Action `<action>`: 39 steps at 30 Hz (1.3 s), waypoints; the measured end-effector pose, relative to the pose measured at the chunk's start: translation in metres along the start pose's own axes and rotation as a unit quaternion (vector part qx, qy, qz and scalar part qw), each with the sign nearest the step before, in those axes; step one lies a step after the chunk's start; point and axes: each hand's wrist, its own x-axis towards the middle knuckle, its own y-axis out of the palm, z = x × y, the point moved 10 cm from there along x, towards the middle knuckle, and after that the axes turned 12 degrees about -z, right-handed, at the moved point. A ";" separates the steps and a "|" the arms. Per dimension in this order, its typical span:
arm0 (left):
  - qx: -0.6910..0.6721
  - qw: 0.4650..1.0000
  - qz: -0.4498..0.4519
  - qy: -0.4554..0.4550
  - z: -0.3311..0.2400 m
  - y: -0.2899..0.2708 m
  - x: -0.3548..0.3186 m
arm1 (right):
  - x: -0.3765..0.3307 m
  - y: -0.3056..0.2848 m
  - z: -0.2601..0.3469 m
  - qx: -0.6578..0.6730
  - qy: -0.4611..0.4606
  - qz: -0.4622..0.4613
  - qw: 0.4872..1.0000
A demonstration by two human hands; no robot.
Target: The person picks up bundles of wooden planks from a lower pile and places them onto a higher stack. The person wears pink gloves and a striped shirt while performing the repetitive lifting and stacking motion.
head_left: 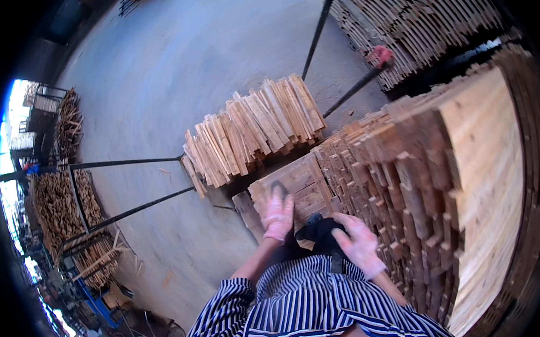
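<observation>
My left hand [278, 218], in a pale pinkish glove, reaches forward over a low wooden board surface [301, 190]. Its fingers are stretched out and hold nothing I can see; a dark rounded shape, perhaps a shoe tip, shows at the fingertips. My right hand [359, 244], gloved the same way, hovers in front of my right thigh with thumb and fingers apart, close to a tall stack of wooden boards [397, 181] on the right. Ahead of the left hand lies a row of light wooden slats [256, 127], leaning side by side. Both hands look slightly blurred.
Black metal bars [139, 209] stick out left of the slat row. Another bar [357, 89], with a red-wrapped end, rises beyond it. More board stacks [420, 23] stand far right. Bundled wood [57, 205] lies along the left, on a grey floor [158, 83].
</observation>
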 end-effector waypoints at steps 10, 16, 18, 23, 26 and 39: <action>-0.042 0.979 0.030 -0.199 0.276 0.182 0.160 | 0.168 0.414 -0.236 -0.043 0.228 0.134 0.963; -0.312 0.872 0.027 -0.376 0.354 0.299 0.222 | 0.268 0.574 -0.364 -0.114 0.306 0.195 0.925; -0.321 0.871 0.053 -0.368 0.393 0.349 0.250 | 0.305 0.617 -0.385 -0.140 0.272 0.216 0.927; -0.269 0.895 0.134 -0.329 0.448 0.468 0.356 | 0.409 0.722 -0.442 -0.206 0.222 0.231 0.925; -0.289 0.888 0.198 -0.299 0.473 0.553 0.419 | 0.461 0.792 -0.446 -0.208 0.169 0.176 0.947; -0.175 0.892 0.055 -0.413 0.500 0.717 0.489 | 0.486 0.881 -0.515 -0.303 0.218 0.098 0.922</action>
